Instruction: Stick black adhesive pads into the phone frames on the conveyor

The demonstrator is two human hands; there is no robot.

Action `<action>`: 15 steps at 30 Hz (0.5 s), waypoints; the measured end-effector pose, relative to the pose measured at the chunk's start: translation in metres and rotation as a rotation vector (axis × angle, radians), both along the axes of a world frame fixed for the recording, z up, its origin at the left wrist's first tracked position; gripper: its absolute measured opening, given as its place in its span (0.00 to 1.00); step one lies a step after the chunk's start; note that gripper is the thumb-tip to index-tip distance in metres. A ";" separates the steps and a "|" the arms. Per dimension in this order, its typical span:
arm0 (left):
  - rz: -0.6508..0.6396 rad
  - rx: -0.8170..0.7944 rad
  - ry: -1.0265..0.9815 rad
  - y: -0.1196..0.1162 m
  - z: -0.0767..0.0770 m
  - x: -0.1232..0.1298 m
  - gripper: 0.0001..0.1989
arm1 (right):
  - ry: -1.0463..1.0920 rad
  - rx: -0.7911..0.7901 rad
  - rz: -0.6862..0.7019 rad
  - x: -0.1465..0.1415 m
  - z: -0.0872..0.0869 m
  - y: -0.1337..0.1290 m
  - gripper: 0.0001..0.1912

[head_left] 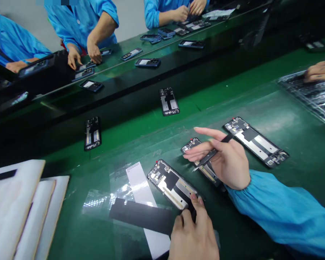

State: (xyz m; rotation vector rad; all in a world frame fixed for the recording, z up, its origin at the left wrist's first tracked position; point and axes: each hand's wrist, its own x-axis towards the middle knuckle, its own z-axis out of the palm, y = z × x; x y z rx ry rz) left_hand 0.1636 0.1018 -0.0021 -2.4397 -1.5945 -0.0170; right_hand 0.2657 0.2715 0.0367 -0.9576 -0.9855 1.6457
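Observation:
My left hand [193, 231] is at the bottom centre, its fingers closed on the lower end of an open phone body [169, 182] lying tilted on the green mat. To its right, my right hand [227, 159] holds dark tweezers [209, 156], tips pointing down and left. Beneath that hand lies a second phone body [191, 144], partly hidden. Farther right is a third phone body [256, 141]. Left of my left hand, a dark grey strip [141, 215] lies across a white strip [141, 184] and clear film [97, 202].
White sheets or boards [13, 209] stand at the left edge. Two phone bodies [169, 101] [92, 133] lie on the green strip beyond. A clear tray [308, 94] sits at right under another person's hand. Across the line, people in blue handle phones.

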 end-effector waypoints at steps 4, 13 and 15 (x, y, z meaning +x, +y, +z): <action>0.012 -0.021 -0.001 0.003 0.004 -0.004 0.26 | -0.001 -0.102 0.039 -0.003 0.000 0.004 0.19; 0.060 -0.255 -0.131 0.017 0.013 -0.026 0.40 | 0.005 -0.162 0.234 -0.001 0.001 0.009 0.14; 0.036 -0.264 -0.154 0.023 0.011 -0.032 0.42 | -0.214 -0.090 0.416 0.000 0.005 0.013 0.15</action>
